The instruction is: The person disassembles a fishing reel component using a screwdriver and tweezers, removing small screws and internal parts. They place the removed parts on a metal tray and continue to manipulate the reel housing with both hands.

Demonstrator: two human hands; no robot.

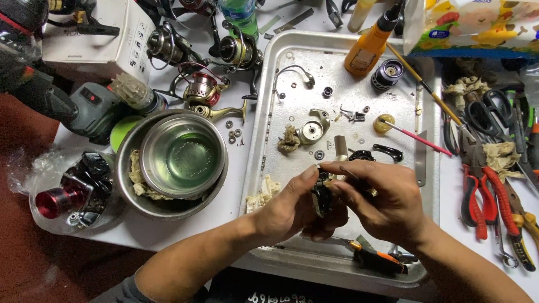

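Over the front of a metal tray [269, 106], my left hand [292, 207] and my right hand [382, 199] meet around a small dark reel part [321, 193]. My left thumb and fingers pinch it from the left. The fingers of my right hand close on it from the right, together with a thin tool whose tip is hidden. On the tray behind them lie a silver reel body [311, 130], a dark spool [387, 74], a wire bail [292, 72], bits of wadding and several small rings and screws.
An orange bottle [368, 47] stands at the tray's back. A pink-handled brush [415, 136] lies on its right side. Left of the tray sit nested steel bowls [179, 160], several fishing reels [202, 90] and a bag of parts [73, 193]. Red-handled pliers [488, 196] and scissors [488, 109] lie at right.
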